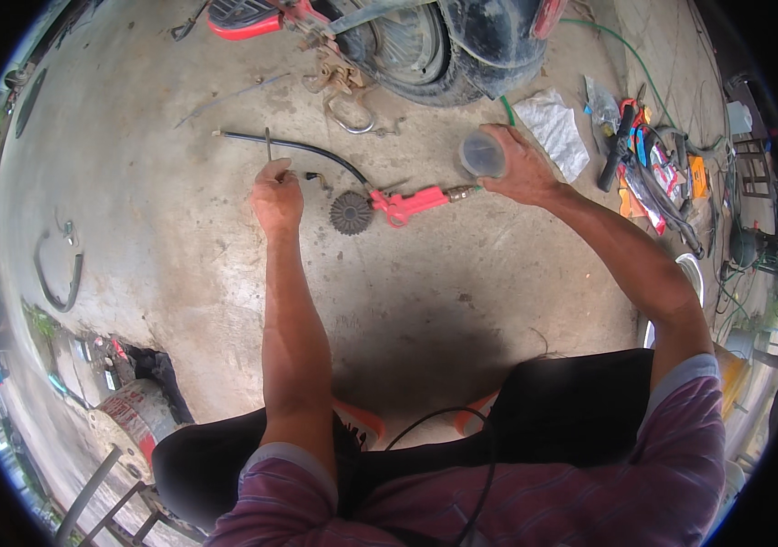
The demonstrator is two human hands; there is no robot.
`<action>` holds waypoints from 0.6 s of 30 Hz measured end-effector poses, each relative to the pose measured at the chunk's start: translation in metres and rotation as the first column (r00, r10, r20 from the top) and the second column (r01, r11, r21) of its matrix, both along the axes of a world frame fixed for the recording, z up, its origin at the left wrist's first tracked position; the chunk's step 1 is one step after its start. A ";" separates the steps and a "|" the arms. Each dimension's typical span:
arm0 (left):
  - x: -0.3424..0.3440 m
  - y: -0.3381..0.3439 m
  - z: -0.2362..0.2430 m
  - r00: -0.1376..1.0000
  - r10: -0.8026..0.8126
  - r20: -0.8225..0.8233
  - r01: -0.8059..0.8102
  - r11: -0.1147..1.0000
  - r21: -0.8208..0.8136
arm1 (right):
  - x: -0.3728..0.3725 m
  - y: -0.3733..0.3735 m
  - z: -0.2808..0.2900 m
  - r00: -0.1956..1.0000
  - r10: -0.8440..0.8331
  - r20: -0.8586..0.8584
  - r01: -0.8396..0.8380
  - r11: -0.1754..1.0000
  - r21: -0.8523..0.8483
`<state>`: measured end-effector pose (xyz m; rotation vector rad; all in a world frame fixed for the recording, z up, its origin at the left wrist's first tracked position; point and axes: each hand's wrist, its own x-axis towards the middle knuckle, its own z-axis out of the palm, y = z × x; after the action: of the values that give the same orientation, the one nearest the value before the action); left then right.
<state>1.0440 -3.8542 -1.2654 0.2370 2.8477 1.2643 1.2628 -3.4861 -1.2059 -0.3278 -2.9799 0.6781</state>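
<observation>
My left hand (277, 199) is closed around a thin, dark stick-like tool (269, 144) that points away from me; its exact kind is hard to make out. In my right hand (526, 169) is a round, clear cup (482, 153), gripped by its side. Between the hands a red tyre inflator gun (414, 206) lies on the concrete floor, with a dark round ribbed gauge (351, 212) at its side. From it a black hose (316, 150) curves away behind my left hand. A small black bent fitting (314, 177) sits just right of that hand.
At the far side stands a motorcycle, its rear tyre (444, 87) on the floor (225, 210). A crumpled white cloth (553, 132) and a heap of tools and packets (653, 169) lie on the right. At the lower left is a cylindrical drum (134, 419).
</observation>
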 end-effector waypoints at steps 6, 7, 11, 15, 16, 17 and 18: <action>0.000 0.013 -0.016 0.973 -0.195 -0.122 0.162 0.958 -0.236 | -0.001 -0.001 0.008 0.999 0.013 0.050 -0.014 1.000 0.020; -0.002 0.012 -0.016 0.977 -0.191 -0.091 0.166 0.959 -0.231 | -0.001 -0.002 0.010 0.998 0.022 0.054 -0.023 0.999 0.028; -0.005 0.006 -0.015 0.987 -0.158 0.009 0.156 0.963 -0.221 | -0.008 -0.006 0.019 0.989 0.108 -0.100 -0.104 0.994 0.043; 0.016 0.023 0.021 0.969 -0.089 0.230 0.072 0.994 0.080 | -0.013 -0.029 0.039 0.981 0.084 -0.175 -0.091 0.995 -0.033; 0.019 0.027 0.023 0.920 -0.157 0.358 0.025 0.937 0.348 | -0.016 -0.040 0.047 0.986 0.066 -0.153 -0.079 0.994 -0.080; 0.022 0.030 0.025 0.854 -0.256 0.453 -0.064 0.812 0.580 | -0.020 -0.053 0.054 0.999 0.017 -0.042 -0.029 0.957 -0.290; 0.028 0.034 0.027 0.775 -0.374 0.509 -0.188 0.633 0.751 | -0.025 -0.066 0.059 0.997 -0.005 0.081 0.044 0.875 -0.481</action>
<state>1.0720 -3.8204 -1.2381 -0.0424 1.5605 1.9970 1.2375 -3.5519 -1.1472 -0.4235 -2.8235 1.4407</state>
